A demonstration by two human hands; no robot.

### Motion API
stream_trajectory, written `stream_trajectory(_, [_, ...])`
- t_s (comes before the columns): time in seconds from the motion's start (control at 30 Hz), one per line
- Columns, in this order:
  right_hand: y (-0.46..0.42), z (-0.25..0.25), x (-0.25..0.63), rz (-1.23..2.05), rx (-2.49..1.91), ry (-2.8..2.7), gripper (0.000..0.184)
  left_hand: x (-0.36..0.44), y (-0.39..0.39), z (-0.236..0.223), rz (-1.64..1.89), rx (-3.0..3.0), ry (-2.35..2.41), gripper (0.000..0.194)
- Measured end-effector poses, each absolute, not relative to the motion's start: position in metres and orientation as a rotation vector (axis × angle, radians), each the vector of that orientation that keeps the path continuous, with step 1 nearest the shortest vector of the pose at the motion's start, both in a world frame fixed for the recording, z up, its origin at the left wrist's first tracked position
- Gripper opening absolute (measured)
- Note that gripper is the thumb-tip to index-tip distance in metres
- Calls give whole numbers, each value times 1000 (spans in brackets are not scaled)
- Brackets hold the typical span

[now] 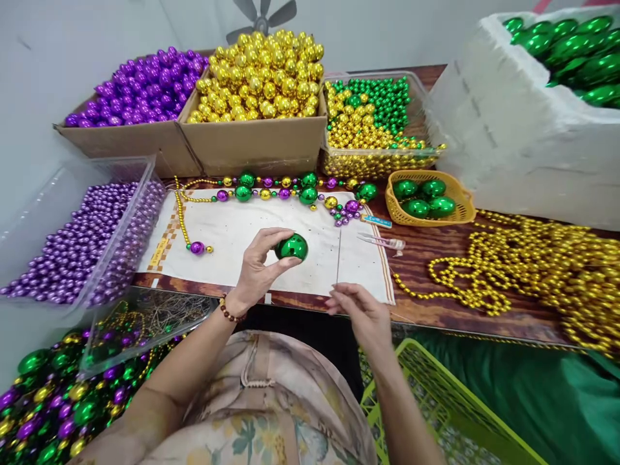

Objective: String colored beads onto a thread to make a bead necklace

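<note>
Between the thumb and fingers of my left hand (261, 268) is a large shiny green bead (293, 247), held above a white cloth (232, 232). My right hand (361, 313) pinches the lower end of a long thin needle (339, 258), which points away from me. Beyond the needle tip lies a cluster of small purple and green beads (345, 215). It adjoins a strand of green, gold and purple beads (285, 187) stretched along the back of the cloth. At its left end hangs a gold bead tail with a purple bead (197, 248).
Small scissors (382, 241) lie right of the cloth, near a yellow basket (467, 210) of green beads. Boxes of purple beads (145, 84) and gold beads (261, 77) stand behind. Gold bead chains (533, 271) cover the right side; a purple bead tub (87, 239) is left.
</note>
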State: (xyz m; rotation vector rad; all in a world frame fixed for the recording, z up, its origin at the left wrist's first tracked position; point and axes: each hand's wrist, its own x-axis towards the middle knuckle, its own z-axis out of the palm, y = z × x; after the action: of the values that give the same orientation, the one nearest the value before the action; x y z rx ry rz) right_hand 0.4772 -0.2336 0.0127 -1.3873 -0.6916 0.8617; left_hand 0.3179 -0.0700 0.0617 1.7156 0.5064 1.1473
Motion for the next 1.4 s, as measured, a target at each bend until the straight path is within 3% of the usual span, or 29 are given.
stream_trajectory(0.3, [-242,0,427,626,-1402,-920,11,328,-44,95,1059,1070,438,35])
stream_trajectory(1.0, [-241,3,422,588,-1425,-965,11,328,-46,90,991,1210,404,37])
stream_trajectory(1.4, [-226,12,415,469,-1374,-955,11,328,-85,91,1041,1300,332,39])
